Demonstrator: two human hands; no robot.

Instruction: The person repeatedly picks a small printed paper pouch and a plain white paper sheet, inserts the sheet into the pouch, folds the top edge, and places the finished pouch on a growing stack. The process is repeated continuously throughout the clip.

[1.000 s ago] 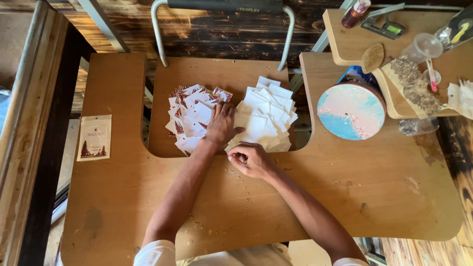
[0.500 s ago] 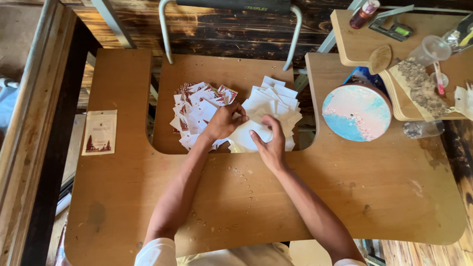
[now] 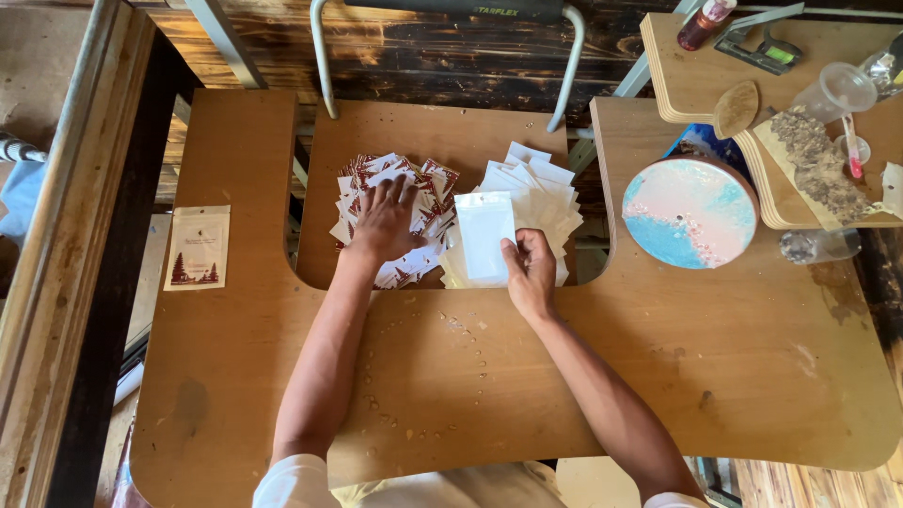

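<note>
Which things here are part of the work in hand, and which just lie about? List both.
In use:
left hand flat on the pile of printed cards
right hand holding a white pouch
stack of white pouches

Lying about:
single printed packet
round pink and blue disc
plastic cup
small bottle

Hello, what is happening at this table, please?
A person sits at a wooden table. The left hand lies flat on a heap of printed cards. The right hand holds one white pouch by its lower edge, over a pile of pouches. One filled pouch lies apart at the left, and a round pink and blue disc at the right.
</note>
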